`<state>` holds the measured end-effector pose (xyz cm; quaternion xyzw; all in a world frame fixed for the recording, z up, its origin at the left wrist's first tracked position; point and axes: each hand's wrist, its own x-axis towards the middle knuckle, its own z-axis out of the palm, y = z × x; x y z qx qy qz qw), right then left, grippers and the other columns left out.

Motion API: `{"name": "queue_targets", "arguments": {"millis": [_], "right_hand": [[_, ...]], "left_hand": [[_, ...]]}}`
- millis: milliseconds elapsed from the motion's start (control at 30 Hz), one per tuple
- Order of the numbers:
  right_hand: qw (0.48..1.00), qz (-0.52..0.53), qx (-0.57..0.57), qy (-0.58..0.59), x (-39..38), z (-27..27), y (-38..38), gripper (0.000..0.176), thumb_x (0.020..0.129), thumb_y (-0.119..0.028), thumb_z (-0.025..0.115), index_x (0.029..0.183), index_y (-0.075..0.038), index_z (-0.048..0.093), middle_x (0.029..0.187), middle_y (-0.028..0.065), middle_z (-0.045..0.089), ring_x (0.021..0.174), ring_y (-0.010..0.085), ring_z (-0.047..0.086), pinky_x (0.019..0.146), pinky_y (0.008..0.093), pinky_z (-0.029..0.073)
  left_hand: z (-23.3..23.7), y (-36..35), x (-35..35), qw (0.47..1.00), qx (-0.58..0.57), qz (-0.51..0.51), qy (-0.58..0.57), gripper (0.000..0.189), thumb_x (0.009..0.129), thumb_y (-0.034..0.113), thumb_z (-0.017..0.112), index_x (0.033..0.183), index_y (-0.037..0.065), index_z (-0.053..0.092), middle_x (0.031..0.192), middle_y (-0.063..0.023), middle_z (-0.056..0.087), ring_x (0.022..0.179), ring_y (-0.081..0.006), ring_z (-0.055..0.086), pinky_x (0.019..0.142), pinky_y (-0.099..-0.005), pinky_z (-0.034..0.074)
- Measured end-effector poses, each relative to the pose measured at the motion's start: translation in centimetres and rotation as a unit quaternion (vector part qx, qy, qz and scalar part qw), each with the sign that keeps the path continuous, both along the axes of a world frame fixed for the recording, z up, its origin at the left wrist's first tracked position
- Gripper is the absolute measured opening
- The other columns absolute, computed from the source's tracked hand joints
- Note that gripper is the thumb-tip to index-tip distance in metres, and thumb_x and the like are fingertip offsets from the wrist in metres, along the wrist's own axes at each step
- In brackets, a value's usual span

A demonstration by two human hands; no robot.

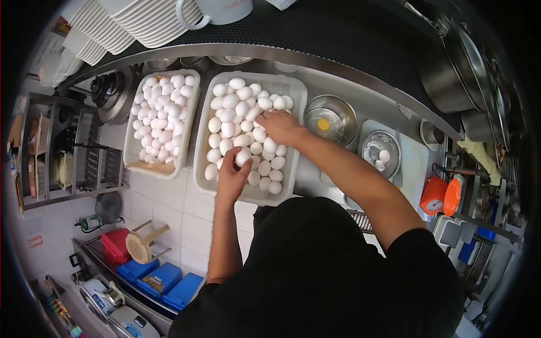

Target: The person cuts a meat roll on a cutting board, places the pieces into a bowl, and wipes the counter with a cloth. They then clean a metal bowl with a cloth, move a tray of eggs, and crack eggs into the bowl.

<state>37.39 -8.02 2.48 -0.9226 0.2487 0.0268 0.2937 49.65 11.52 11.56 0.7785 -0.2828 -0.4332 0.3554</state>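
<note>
My left hand (233, 176) is closed around a white egg (243, 156), held just above the near side of a pale plastic crate (301, 107). The crate holds many loose white eggs (230, 101), layered at the back and more spread out at the front. My right hand (280, 127) reaches into the crate from the right. Its fingers are stretched out over the eggs and touch them, with the fingertips partly hidden among the shells.
Left stands a second crate (193, 107) of eggs. On the right are a steel bowl (344, 112) with a cracked egg, a smaller bowl (393, 143) with shells, a white cutting board (416, 163) and an orange scale (433, 194). A shelf (338, 42) overhangs the counter.
</note>
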Motion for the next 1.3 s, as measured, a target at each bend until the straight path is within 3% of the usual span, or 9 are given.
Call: {"name": "queue_targets", "arguments": {"millis": [133, 233, 467, 600, 700, 833, 1067, 1167, 1300], "right_hand": [[0.978, -0.155, 0.133, -0.036, -3.0, 4.8, -0.1, 0.040, 0.088, -0.015, 0.072, 0.127, -0.011, 0.064, 0.126, 0.0207, 0.066, 0.109, 0.0381, 0.068, 0.097, 0.0478, 0.054], [0.927, -0.247, 0.211, -0.186, -7.6, 7.1, 0.2, 0.043, 0.091, -0.020, 0.073, 0.131, -0.008, 0.062, 0.123, 0.0207, 0.067, 0.104, 0.0363, 0.069, 0.091, 0.0447, 0.056], [0.833, -0.429, 0.209, -0.280, -16.2, 13.8, -0.4, 0.049, 0.093, -0.018, 0.077, 0.136, -0.004, 0.058, 0.118, 0.0179, 0.067, 0.086, 0.0267, 0.068, 0.075, 0.0366, 0.055], [0.805, -0.398, -0.026, -0.439, -18.7, 16.7, -0.5, 0.048, 0.090, -0.013, 0.078, 0.134, -0.004, 0.061, 0.120, 0.0156, 0.067, 0.099, 0.0285, 0.067, 0.081, 0.0376, 0.055], [0.830, -0.379, -0.132, -0.387, -20.1, 12.7, 1.0, 0.048, 0.089, -0.014, 0.077, 0.134, -0.006, 0.063, 0.121, 0.0144, 0.067, 0.108, 0.0329, 0.065, 0.088, 0.0411, 0.054], [0.871, -0.383, -0.055, -0.302, -21.3, 9.1, 2.2, 0.043, 0.093, -0.019, 0.073, 0.134, -0.009, 0.065, 0.119, 0.0145, 0.067, 0.106, 0.0343, 0.065, 0.090, 0.0411, 0.054], [0.775, -0.444, 0.263, -0.363, -22.5, 5.2, -0.8, 0.037, 0.097, -0.024, 0.074, 0.126, -0.004, 0.064, 0.100, 0.0095, 0.070, 0.080, 0.0178, 0.065, 0.067, 0.0311, 0.053], [0.735, -0.418, 0.462, -0.268, -23.1, 6.2, -2.0, 0.035, 0.100, -0.028, 0.074, 0.122, -0.003, 0.065, 0.094, 0.0030, 0.068, 0.076, 0.0103, 0.060, 0.066, 0.0261, 0.051], [0.692, -0.364, 0.566, -0.263, -23.2, 5.5, -3.0, 0.038, 0.101, -0.030, 0.074, 0.128, -0.004, 0.066, 0.095, -0.0015, 0.066, 0.078, 0.0058, 0.056, 0.067, 0.0225, 0.050]], "left_hand": [[0.4, -0.7, -1.1, 1.000, -0.025, 0.013, 0.014, 0.050, 0.094, 0.018, 0.079, 0.135, 0.000, 0.058, 0.106, -0.0087, 0.070, 0.089, -0.0119, 0.065, 0.079, -0.0290, 0.055], [1.2, -3.1, -3.2, 0.998, -0.030, -0.053, 0.004, 0.050, 0.096, 0.019, 0.078, 0.135, -0.002, 0.057, 0.107, -0.0076, 0.070, 0.092, -0.0117, 0.066, 0.079, -0.0282, 0.056], [1.2, -11.2, -11.3, 0.977, -0.105, -0.179, -0.051, 0.051, 0.089, 0.017, 0.082, 0.133, -0.003, 0.063, 0.107, -0.0143, 0.074, 0.086, -0.0158, 0.072, 0.076, -0.0294, 0.059], [1.0, -13.9, -14.8, 0.969, -0.121, -0.213, -0.039, 0.051, 0.087, 0.015, 0.081, 0.131, -0.004, 0.064, 0.100, -0.0174, 0.075, 0.079, -0.0202, 0.074, 0.073, -0.0322, 0.060], [1.1, -15.1, -16.4, 0.961, -0.123, -0.242, -0.058, 0.048, 0.086, 0.012, 0.080, 0.130, -0.003, 0.065, 0.100, -0.0157, 0.075, 0.082, -0.0196, 0.074, 0.075, -0.0319, 0.060], [0.2, -15.2, -17.7, 0.948, -0.134, -0.279, -0.069, 0.045, 0.086, 0.008, 0.078, 0.129, 0.000, 0.066, 0.103, -0.0122, 0.075, 0.083, -0.0164, 0.072, 0.076, -0.0305, 0.059], [-3.6, -15.0, -16.1, 0.935, -0.200, -0.256, -0.140, 0.058, 0.086, 0.009, 0.075, 0.141, 0.004, 0.057, 0.107, -0.0111, 0.070, 0.093, -0.0206, 0.068, 0.085, -0.0335, 0.056], [-0.7, -16.2, -15.2, 0.906, -0.238, -0.325, -0.130, 0.055, 0.088, 0.010, 0.076, 0.141, 0.006, 0.060, 0.101, -0.0090, 0.068, 0.094, -0.0226, 0.066, 0.089, -0.0346, 0.054], [1.4, -17.5, -14.1, 0.894, -0.196, -0.391, -0.095, 0.053, 0.090, 0.013, 0.079, 0.140, 0.008, 0.065, 0.111, -0.0110, 0.071, 0.101, -0.0247, 0.069, 0.093, -0.0346, 0.054]]}}
